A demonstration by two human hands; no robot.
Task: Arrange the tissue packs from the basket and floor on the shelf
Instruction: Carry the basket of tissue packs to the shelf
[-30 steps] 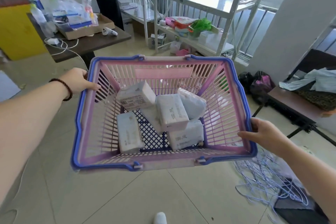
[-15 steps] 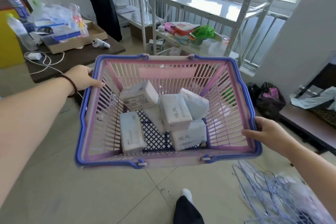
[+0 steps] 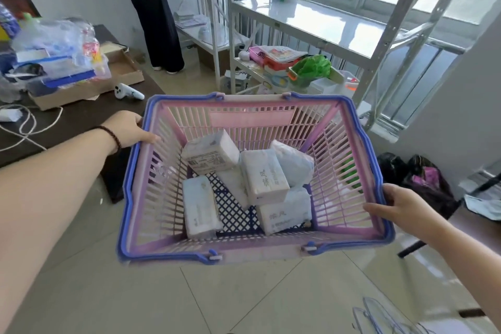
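I carry a pink basket with a blue rim (image 3: 260, 119) in front of me, above the tiled floor. My left hand (image 3: 127, 129) grips its left rim, and my right hand (image 3: 398, 203) grips the right rim near the front corner. Several white and pale blue tissue packs (image 3: 264, 180) lie jumbled on the basket's dark mesh bottom. Ahead stands a white metal shelf (image 3: 325, 22) by the window; its upper board is mostly bare, with a few bottles at its far left end.
A dark table (image 3: 81, 114) with a cardboard box, bags and cables stands at the left. A person (image 3: 154, 8) works at a farther shelf. The lower shelf holds a green bag (image 3: 311, 68) and boxes. Black bags (image 3: 423, 179) lie at the right; wire hangers (image 3: 379, 317) cover the floor bottom right.
I have moved forward with the basket toward the white shelf, which now looms larger. Both hands keep the same hold on the rim; the packs have barely shifted.
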